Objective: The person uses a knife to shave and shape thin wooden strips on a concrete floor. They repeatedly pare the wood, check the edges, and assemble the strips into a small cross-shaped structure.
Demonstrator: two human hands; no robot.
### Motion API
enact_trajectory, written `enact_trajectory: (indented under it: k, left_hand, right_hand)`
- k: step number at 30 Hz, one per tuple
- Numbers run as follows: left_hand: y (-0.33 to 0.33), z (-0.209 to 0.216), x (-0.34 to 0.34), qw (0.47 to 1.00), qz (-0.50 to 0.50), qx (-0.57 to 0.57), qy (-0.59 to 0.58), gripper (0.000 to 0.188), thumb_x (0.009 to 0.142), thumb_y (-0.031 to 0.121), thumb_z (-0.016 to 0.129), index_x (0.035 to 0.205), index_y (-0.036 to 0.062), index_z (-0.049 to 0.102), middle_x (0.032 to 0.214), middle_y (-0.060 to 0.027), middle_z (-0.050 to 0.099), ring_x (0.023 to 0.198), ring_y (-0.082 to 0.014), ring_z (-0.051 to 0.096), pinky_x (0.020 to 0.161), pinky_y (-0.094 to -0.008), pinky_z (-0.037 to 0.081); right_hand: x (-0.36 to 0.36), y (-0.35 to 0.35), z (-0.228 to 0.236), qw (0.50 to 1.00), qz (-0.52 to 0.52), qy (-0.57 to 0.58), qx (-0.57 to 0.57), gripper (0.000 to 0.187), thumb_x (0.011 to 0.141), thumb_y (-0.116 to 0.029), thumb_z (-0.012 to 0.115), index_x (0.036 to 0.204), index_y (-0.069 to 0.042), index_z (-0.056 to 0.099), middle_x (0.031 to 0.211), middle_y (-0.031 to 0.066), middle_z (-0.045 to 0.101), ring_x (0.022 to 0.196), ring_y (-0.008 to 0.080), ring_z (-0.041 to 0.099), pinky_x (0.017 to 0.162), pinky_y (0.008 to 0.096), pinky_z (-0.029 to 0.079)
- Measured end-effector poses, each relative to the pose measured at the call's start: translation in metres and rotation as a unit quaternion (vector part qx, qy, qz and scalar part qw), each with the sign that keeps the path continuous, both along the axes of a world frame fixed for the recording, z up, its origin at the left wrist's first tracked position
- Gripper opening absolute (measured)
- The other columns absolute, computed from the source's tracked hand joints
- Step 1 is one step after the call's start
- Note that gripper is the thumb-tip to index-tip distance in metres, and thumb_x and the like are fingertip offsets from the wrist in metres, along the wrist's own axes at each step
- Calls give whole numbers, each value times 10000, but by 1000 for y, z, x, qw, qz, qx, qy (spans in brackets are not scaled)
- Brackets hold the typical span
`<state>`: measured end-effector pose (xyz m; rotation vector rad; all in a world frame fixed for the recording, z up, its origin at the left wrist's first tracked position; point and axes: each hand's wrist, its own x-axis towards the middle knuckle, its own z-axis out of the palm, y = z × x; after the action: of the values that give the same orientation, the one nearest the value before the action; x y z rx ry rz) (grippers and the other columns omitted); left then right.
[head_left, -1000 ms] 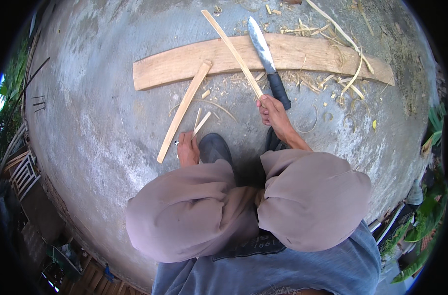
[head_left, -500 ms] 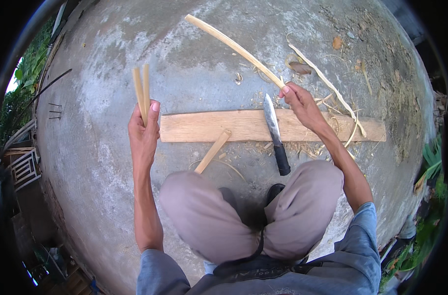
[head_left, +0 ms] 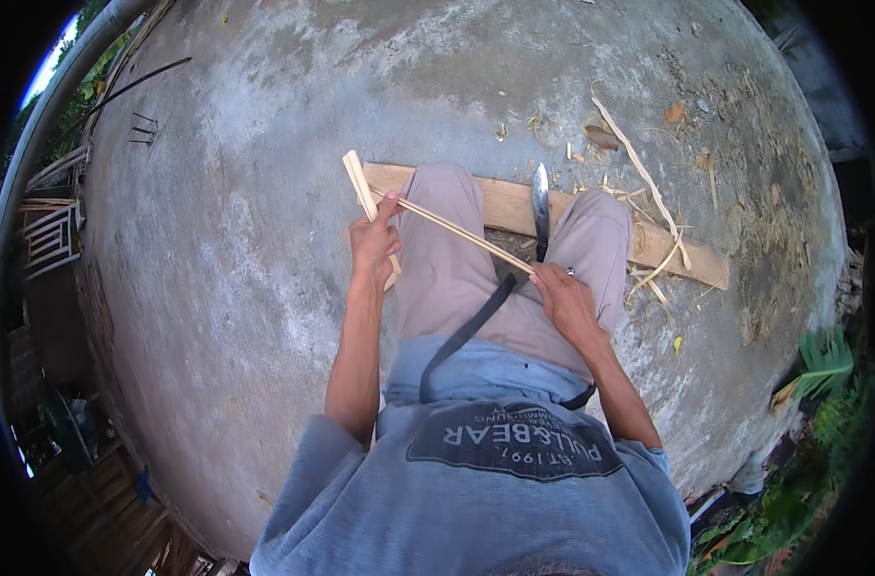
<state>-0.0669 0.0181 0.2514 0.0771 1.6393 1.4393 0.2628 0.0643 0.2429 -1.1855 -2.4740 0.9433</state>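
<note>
My left hand (head_left: pixel 374 246) is closed around short flat wooden strips (head_left: pixel 356 173), whose upper ends stick out above the fingers. A long thin wooden strip (head_left: pixel 452 228) slants across my lap. One end of it meets the thumb and fingertips of my left hand; the other end is pinched in my right hand (head_left: pixel 566 300). A knife (head_left: pixel 539 202) lies across the plank (head_left: pixel 507 204) between my knees, blade pointing away; its dark handle is mostly hidden.
A long pale peeled strip (head_left: pixel 639 173) and curled shavings (head_left: pixel 649 206) lie on the concrete floor (head_left: pixel 236 288) around the plank's right end. Brown dry leaves (head_left: pixel 601 137) rest beyond. Green plants (head_left: pixel 826 370) edge the floor at the right.
Both hands have come closer together over my lap. The long strip, previously pointing up and away from my right hand, now spans between both hands. My view has tilted down toward my shirt.
</note>
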Motion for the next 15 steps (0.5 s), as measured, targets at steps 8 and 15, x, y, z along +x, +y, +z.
enact_trajectory:
  k: [8, 15]
  left_hand:
    - [-32, -42, -13, 997, -2, 27, -72, 404, 949, 356, 762, 1145, 7, 708, 1121, -87, 724, 464, -24, 276, 412, -216, 232]
    - [-46, -62, -34, 985, -13, 84, -153, 498, 974, 336, 733, 1350, 41, 598, 1204, -91, 703, 515, -27, 293, 436, -189, 268]
  right_hand:
    - [-11, -3, -13, 1000, 23, 18, -12, 243, 1007, -211, 605, 1205, -91, 678, 880, 168, 643, 798, 410, 651, 699, 510, 509]
    - [-17, -10, -20, 998, 51, 30, -38, 254, 1006, -175, 605, 1217, -50, 670, 856, 211, 612, 778, 429, 635, 681, 513, 496]
